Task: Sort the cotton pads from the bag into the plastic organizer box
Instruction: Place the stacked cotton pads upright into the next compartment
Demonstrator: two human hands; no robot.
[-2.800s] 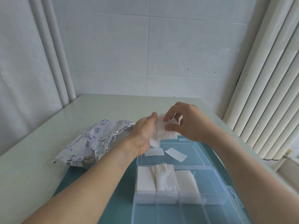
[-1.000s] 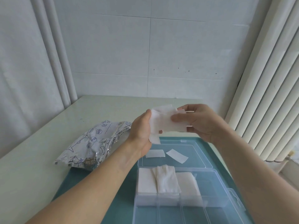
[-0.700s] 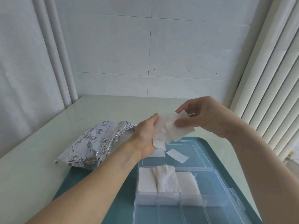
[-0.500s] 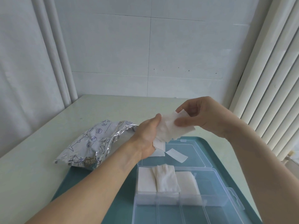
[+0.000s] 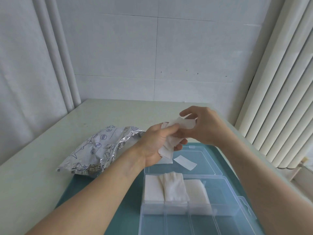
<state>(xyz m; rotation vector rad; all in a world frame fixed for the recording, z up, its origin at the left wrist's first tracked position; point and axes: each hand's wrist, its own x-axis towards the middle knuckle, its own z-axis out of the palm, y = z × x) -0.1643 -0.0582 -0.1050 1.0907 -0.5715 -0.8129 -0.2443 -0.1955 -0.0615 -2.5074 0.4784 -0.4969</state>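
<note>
At frame centre, the left hand [image 5: 156,143] grips a small bundle of white square cotton pads [image 5: 167,146], while the right hand [image 5: 201,126] pinches one white pad [image 5: 185,123] off its top. Below them, the clear plastic organizer box [image 5: 225,197] sits open on a teal tray [image 5: 125,207], three stacked pads [image 5: 172,187] filling its far compartments. The crinkled silver foil bag [image 5: 100,150] lies left on the pale bench [image 5: 33,175].

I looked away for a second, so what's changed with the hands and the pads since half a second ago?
The right hand has come down and in toward the left hand; both still grip the cotton pads. The bag and the pads lying in the organizer box have not moved.
</note>
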